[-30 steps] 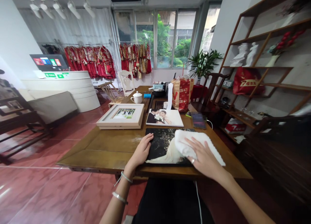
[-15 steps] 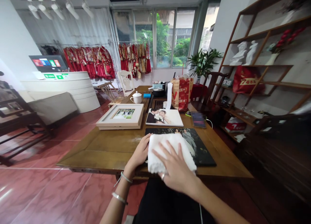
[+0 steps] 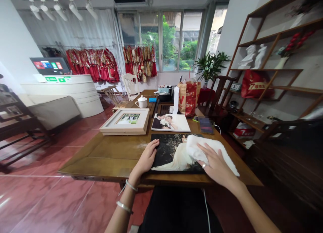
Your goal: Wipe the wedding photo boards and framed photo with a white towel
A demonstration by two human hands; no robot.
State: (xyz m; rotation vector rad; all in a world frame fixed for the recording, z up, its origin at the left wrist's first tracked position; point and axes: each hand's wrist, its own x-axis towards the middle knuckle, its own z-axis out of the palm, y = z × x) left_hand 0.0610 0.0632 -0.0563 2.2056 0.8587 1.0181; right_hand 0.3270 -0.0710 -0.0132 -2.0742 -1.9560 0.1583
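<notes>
A dark photo panel [image 3: 171, 152] with a wedding picture lies flat at the near edge of the wooden table [image 3: 113, 152]. My left hand [image 3: 146, 158] rests on the panel's left edge, fingers flat and apart. My right hand [image 3: 217, 164] presses flat, fingers spread, on a folded white cloth [image 3: 209, 148] that covers the panel's right part. Both wrists show; the left one wears two bracelets.
Behind the panel lie a white photo album [image 3: 171, 122], a framed picture [image 3: 126, 120] and a phone [image 3: 206, 124]. Farther back stand a teapot [image 3: 142, 101] and a red bag [image 3: 189, 97]. Open shelves [image 3: 264, 74] line the right wall.
My right hand has slid the cloth from the panel's left part back to its right side, uncovering the picture's left half. The left hand has stayed in place.
</notes>
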